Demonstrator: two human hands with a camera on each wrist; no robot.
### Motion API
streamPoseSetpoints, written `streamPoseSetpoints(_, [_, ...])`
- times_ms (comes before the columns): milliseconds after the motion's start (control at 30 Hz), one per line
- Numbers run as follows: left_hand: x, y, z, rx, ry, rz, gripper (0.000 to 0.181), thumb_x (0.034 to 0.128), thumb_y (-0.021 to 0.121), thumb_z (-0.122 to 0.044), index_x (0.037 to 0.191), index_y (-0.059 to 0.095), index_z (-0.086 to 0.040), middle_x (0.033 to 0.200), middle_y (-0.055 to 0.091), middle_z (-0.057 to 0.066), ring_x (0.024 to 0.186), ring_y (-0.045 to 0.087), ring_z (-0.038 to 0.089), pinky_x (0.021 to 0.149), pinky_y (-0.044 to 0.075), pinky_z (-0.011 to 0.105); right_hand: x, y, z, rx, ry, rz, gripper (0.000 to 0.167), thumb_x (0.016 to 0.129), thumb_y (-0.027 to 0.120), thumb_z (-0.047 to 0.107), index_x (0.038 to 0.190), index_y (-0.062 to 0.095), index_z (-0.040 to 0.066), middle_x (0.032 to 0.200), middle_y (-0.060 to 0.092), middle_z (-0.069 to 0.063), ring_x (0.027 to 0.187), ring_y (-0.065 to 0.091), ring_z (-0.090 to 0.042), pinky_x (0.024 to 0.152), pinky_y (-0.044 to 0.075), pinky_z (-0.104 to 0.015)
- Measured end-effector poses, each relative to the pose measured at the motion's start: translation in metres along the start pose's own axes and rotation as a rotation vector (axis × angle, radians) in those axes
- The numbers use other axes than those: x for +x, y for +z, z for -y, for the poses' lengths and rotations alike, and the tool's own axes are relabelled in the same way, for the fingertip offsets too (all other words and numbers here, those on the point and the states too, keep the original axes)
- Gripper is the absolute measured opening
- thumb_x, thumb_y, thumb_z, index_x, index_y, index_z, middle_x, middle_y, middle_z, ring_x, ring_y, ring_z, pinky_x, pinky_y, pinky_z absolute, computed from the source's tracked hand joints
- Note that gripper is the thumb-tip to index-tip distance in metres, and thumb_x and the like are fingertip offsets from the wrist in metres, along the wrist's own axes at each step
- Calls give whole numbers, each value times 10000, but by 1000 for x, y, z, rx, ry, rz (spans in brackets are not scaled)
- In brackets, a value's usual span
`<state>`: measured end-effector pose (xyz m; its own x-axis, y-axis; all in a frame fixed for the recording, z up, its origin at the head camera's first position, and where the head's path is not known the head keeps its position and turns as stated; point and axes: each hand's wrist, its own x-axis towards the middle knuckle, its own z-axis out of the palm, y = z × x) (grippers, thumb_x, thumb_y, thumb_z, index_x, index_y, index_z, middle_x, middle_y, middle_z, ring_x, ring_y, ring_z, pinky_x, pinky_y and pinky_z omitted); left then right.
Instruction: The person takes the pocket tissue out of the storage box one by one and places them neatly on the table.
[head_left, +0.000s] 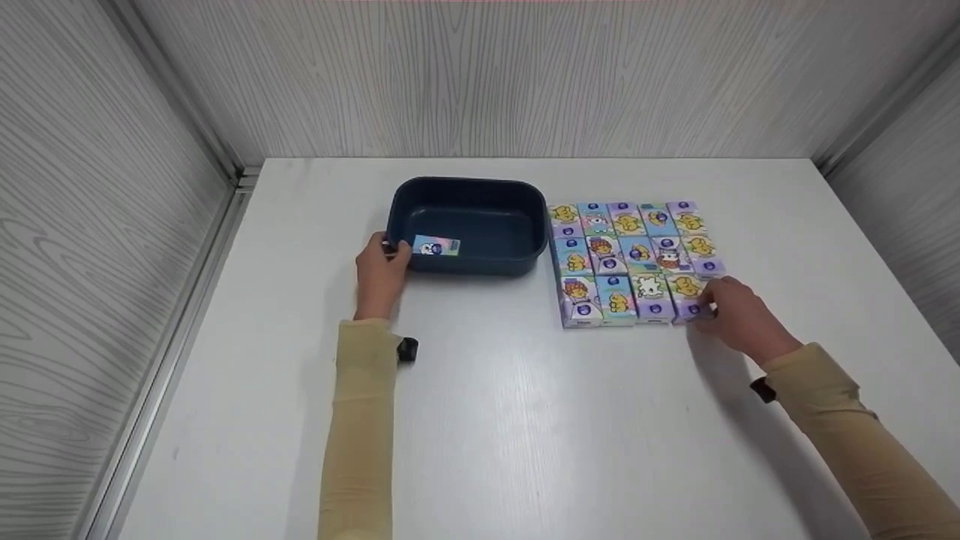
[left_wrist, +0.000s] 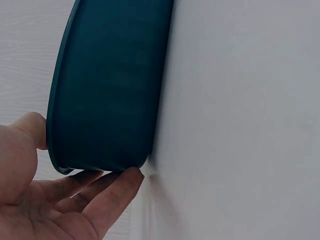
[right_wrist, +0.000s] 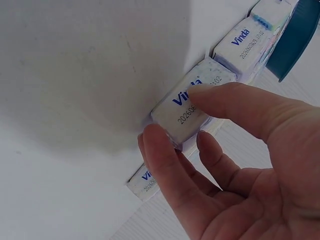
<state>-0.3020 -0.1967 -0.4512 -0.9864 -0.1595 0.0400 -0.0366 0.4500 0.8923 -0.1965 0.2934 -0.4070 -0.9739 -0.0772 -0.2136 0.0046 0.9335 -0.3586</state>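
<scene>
A dark blue plastic bin (head_left: pixel 480 266) sits on the white table, with one tissue pack (head_left: pixel 447 247) lying flat at its front left inside. My left hand (head_left: pixel 381 274) grips the bin's left end, thumb over the rim (left_wrist: pixel 51 110) and fingers against the outer wall. To the right of the bin, several small cartoon-printed tissue packs (head_left: pixel 634 255) lie side by side in three rows. My right hand (head_left: pixel 739 319) holds the front row's rightmost pack (head_left: pixel 684 292). In the right wrist view its thumb lies on the pack's "Vinda" end (right_wrist: pixel 182 107), with fingers along the side.
A grey wood-grain panel (head_left: pixel 487 82) stands behind the table (head_left: pixel 510 420), and similar panels rise at the left (head_left: pixel 97 187) and right (head_left: pixel 900 150). The bin's right end is close beside the leftmost packs.
</scene>
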Motion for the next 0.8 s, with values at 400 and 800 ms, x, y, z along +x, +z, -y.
streamPoseSetpoints(400, [0, 1, -1, -6, 11, -9, 335, 946, 523, -214, 1189, 546, 16, 1086, 618, 157, 975, 584, 226, 848, 468, 350, -1, -14, 10, -79, -3, 60, 373, 851, 704, 163, 1096, 534, -62, 1091, 510, -226, 897, 471, -331, 743, 428, -465])
streamPoseSetpoints(800, [-2, -1, -2, -3, -8, -3, 368, 955, 521, -239, 1224, 525, 12, 1108, 604, 151, 992, 568, 219, 867, 460, 354, 33, -46, 62, -149, -126, 16, 416, 837, 736, 196, 1144, 565, -25, 1138, 583, -203, 977, 542, -341, 831, 440, -532])
